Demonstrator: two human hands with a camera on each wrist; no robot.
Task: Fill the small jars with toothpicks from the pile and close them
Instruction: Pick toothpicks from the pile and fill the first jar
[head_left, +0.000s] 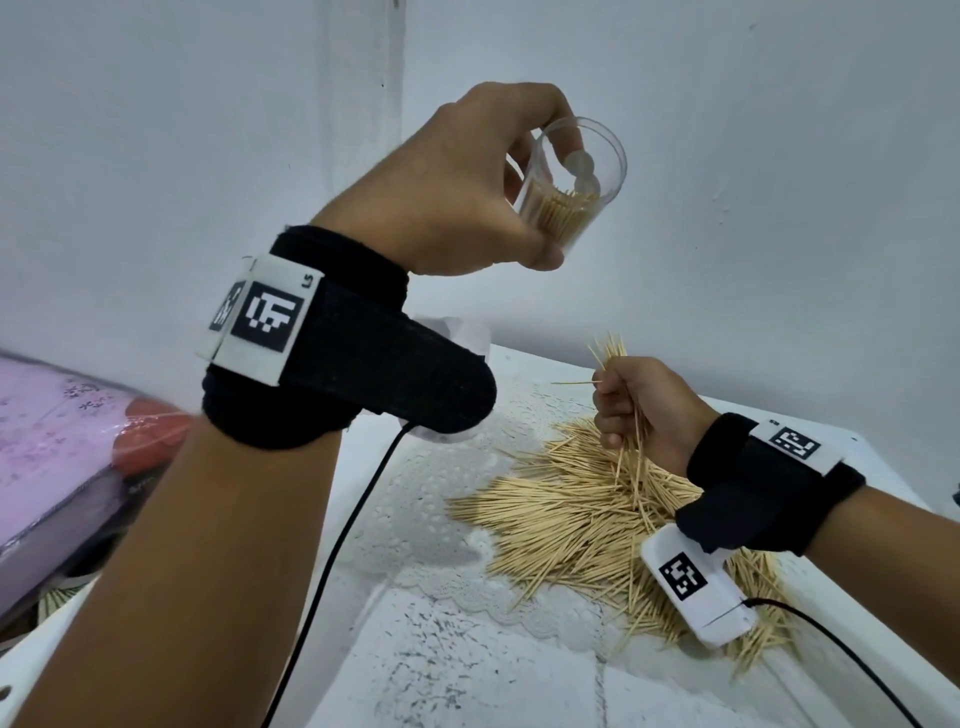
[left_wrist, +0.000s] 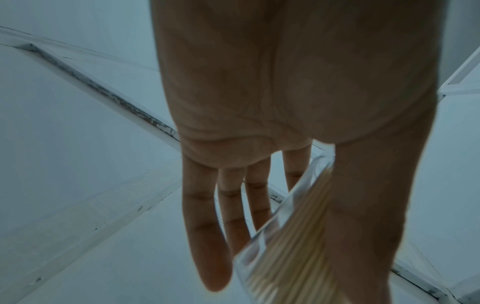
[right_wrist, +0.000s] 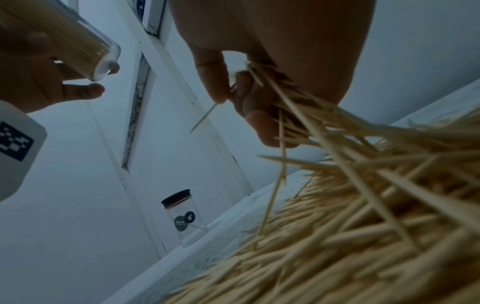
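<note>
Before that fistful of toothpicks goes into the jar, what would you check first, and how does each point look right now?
1. Jar firmly held: ok, the left hand has thumb and fingers around it, raised above the table.
2. Jar mouth open: ok, no lid on it.
3. Room left inside: ok, toothpicks in the jar stop below the rim.
4. Bundle gathered neatly: not ok, the right hand grips a splayed bunch and one stick pokes sideways.
5. Bundle clear of the pile: cannot tell, its lower ends hang close to it.
6. Second jar out of the way: ok, it stands capped at the table's far side.
</note>
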